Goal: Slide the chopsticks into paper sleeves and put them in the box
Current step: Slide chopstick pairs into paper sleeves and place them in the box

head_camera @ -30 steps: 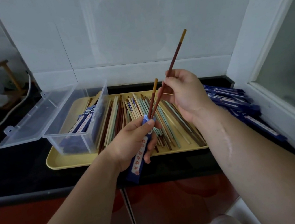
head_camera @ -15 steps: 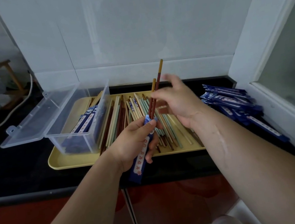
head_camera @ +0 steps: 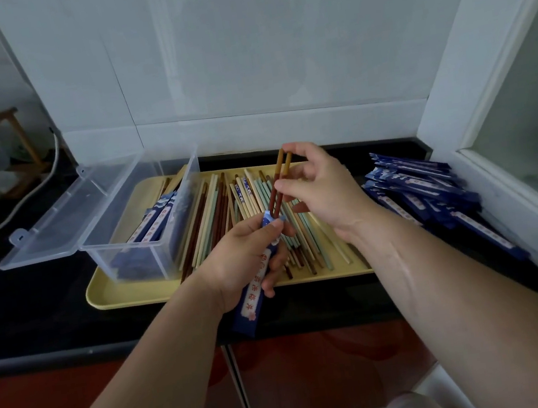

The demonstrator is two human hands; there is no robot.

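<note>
— Item one, the pair of chopsticks (head_camera: 277, 191): where?

— Brown, lighter at the upper ends, held nearly upright above the yellow tray (head_camera: 118, 294). The right hand (head_camera: 324, 192) grasps them, with the thumb at mid-shaft and a fingertip on the upper ends. The lower ends sit in the mouth of the paper sleeve (head_camera: 252, 297).

— The sleeve?

— Blue with a pale printed strip, gripped by the left hand (head_camera: 241, 263), thumb beside the open mouth. It slants toward the person, and its bottom end hangs past the counter (head_camera: 33, 306) edge.

— The box?

— The clear box (head_camera: 150, 255) stands on the tray's left end, left of both hands, lid (head_camera: 56, 226) open to the left and filled sleeves (head_camera: 155, 219) inside.

— Other stock?

— Loose chopsticks (head_camera: 214, 218) lie across the tray beneath the hands. A pile of sleeves (head_camera: 424, 189) is on the counter at right.

— Unclear entries?

— How deep the pair sits in the sleeve is hidden. The left fingers cover part of the sleeve, and its print is unreadable. The count in the box cannot be made out.
</note>
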